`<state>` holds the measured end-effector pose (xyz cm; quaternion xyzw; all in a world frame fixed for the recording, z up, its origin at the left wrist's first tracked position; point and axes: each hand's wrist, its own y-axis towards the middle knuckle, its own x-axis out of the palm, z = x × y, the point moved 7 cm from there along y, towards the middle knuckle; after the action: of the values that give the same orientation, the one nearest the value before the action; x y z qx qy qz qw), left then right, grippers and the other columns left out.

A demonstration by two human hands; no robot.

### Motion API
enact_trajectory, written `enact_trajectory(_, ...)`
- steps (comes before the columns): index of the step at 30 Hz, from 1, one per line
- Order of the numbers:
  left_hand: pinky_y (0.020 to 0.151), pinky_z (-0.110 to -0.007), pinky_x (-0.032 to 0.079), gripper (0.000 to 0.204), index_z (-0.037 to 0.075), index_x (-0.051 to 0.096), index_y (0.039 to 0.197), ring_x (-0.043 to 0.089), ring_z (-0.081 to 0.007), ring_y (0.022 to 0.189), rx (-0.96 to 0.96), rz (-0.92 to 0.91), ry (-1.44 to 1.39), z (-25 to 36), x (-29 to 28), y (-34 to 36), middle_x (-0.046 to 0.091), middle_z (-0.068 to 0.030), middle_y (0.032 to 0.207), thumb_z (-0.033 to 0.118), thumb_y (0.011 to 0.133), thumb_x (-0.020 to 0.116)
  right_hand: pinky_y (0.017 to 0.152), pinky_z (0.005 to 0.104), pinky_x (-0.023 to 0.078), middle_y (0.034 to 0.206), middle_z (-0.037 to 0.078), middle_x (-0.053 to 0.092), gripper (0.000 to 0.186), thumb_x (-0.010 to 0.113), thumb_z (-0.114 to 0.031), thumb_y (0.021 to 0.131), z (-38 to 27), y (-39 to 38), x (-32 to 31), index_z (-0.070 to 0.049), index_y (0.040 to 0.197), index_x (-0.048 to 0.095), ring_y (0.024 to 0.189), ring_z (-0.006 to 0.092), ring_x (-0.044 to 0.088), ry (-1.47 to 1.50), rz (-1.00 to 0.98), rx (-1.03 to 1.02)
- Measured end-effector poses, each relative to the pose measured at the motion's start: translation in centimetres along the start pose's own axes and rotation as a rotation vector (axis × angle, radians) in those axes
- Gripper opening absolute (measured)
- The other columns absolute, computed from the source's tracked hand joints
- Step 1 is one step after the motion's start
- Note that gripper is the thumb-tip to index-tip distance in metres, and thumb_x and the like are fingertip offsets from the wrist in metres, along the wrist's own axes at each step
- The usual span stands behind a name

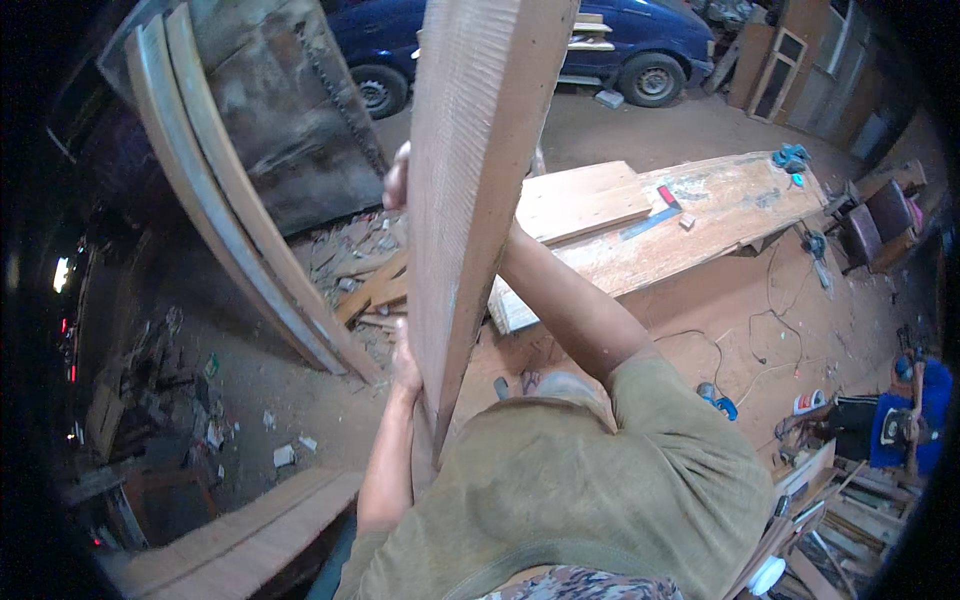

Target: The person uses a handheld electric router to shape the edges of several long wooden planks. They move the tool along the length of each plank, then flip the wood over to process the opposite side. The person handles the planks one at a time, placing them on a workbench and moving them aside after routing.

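A long, thick wooden board (455,170) stands on end, slightly tilted, close in front of my chest, and its top runs out of view. My left hand (404,362) grips its left side low down, with part of the fingers hidden by the wood. My right arm passes behind the board. Fingertips of my right hand (396,178) show higher up at the left edge, curled round it, while the rest of that hand is hidden.
A workbench (720,215) holds another board (585,200), a red-handled tool with a flat blade (655,215) and a blue power tool (790,158). Curved wooden pieces (225,200) lean at left near scrap wood (375,290). Cords (775,320) cross the floor. Someone in blue (915,415) is at right; a blue car (640,45) stands behind.
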<state>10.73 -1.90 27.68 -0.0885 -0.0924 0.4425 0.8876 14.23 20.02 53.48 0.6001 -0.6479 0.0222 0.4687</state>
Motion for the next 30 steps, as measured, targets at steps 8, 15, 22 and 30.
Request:
enact_trajectory(8, 0.093, -0.043, 0.052, 0.086, -0.009, 0.069, 0.116, 0.069, -0.0296, 0.1, 0.078, 0.18, 0.274, 3.9, 0.7, 6.7, 0.073, -0.0193, 0.111, 0.062, 0.108, 0.022, 0.098, 0.037, 0.046, 0.125, 0.012, 0.061, 0.073, 0.054, -0.056, 0.102, -2.2, -7.9, -4.2, 0.007, 0.139, 0.047, 0.116, 0.0189, 0.056, -0.751, 0.568, -0.172)
enact_trajectory(15, 0.083, -0.043, 0.051, 0.082, -0.005, 0.071, 0.103, 0.066, -0.0285, 0.086, 0.101, -0.11, 0.609, 5.1, -1.7, 10.9, 0.075, -0.0145, 0.096, 0.056, 0.11, 0.017, 0.09, 0.033, 0.049, 0.115, 0.011, 0.065, 0.051, 0.06, -0.04, 0.104, 1.3, -5.6, -11.6, 0.006, 0.125, 0.058, 0.104, 0.0153, 0.059, -0.327, 0.957, -0.202)
enact_trajectory(22, 0.103, -0.045, 0.045, 0.079, -0.005, 0.067, 0.125, 0.064, -0.0323, 0.116, -0.304, -0.515, 0.97, -8.9, -16.6, 13.5, 0.07, -0.0223, 0.12, 0.055, 0.11, 0.016, 0.096, 0.0337, 0.049, 0.12, 0.011, 0.065, 0.051, 0.064, -0.038, 0.102, 4.5, -5.9, -19.8, 0.006, 0.128, 0.058, 0.111, 0.018, 0.06, -0.17, 1.122, -0.263)
enact_trajectory(30, 0.101, -0.046, 0.045, 0.083, -0.01, 0.064, 0.123, 0.062, -0.0334, 0.119, -0.555, -0.213, 0.87, -7.0, -12.1, 12.6, 0.066, -0.029, 0.126, 0.058, 0.108, 0.019, 0.103, 0.0414, 0.051, 0.134, 0.019, 0.06, 0.062, 0.055, -0.044, 0.104, 2.8, -11.4, -28.2, 0.006, 0.141, 0.049, 0.121, 0.028, 0.062, -0.124, 1.199, -0.253)
